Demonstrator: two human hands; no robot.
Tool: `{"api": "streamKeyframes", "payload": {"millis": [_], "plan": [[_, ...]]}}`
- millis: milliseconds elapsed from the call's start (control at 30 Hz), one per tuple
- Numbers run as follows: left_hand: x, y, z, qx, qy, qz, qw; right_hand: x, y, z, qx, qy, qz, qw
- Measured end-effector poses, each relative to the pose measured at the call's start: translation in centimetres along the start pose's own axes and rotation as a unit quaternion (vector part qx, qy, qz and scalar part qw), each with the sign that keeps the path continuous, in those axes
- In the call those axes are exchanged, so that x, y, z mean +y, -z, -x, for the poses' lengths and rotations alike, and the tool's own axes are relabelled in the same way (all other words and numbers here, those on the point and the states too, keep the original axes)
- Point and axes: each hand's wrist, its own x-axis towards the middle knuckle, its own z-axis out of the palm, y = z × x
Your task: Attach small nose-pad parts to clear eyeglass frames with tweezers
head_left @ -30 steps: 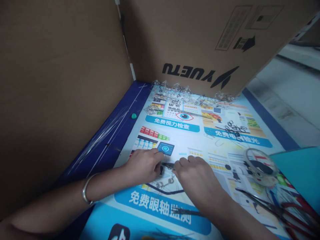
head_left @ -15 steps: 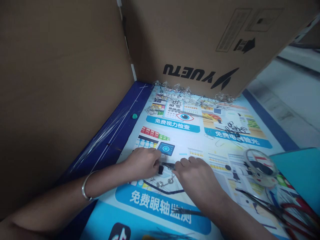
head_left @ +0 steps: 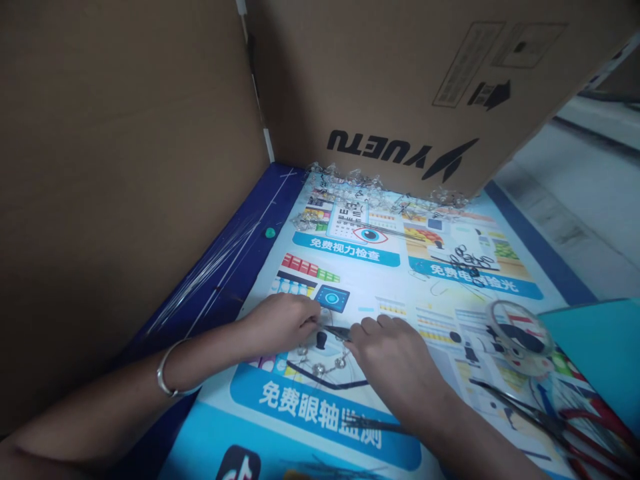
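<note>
My right hand [head_left: 393,353] is wrapped around a pair of pliers [head_left: 336,331]; the handles are hidden in the palm and the dark jaws point left. At the tip of those jaws, my left hand [head_left: 283,323] is closed in a pinch, a silver bangle on its wrist. A strand of clear beads on wire [head_left: 320,368] hangs in a curve below both hands, running up under the left fingers. The exact spot where jaws and wire meet is too small to make out.
Clear beaded pieces [head_left: 355,183] line the cardboard wall [head_left: 400,80]. Straight wires [head_left: 210,273] lie at the left, black rings [head_left: 470,259] at the right. Closer by are a tape roll [head_left: 520,327], red-handled scissors [head_left: 550,417] and a bundle of dark wires [head_left: 373,424].
My left hand has turned slightly and shifted a little up, uncovering more of the beaded strand beneath it. The right hand and pliers stay almost in place.
</note>
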Motion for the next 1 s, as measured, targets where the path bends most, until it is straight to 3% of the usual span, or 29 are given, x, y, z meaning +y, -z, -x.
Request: {"api": "streamKeyframes", "payload": {"millis": [600, 800, 1000], "plan": [[0.3, 0.9, 0.1, -0.022, -0.053, -0.088, 0.994, -0.3, -0.9, 0.3, 0.053, 0.018, -0.002, 0.998], [-0.5, 0.6, -0.1, -0.013, -0.094, -0.082, 0.992, -0.3, -1.0, 0.4, 0.048, 0.022, 0.000, 0.999], [-0.5, 0.5, -0.3, -0.024, -0.079, -0.055, 0.995, -0.1, -0.7, 0.3, 0.042, 0.026, 0.004, 0.999]]}}
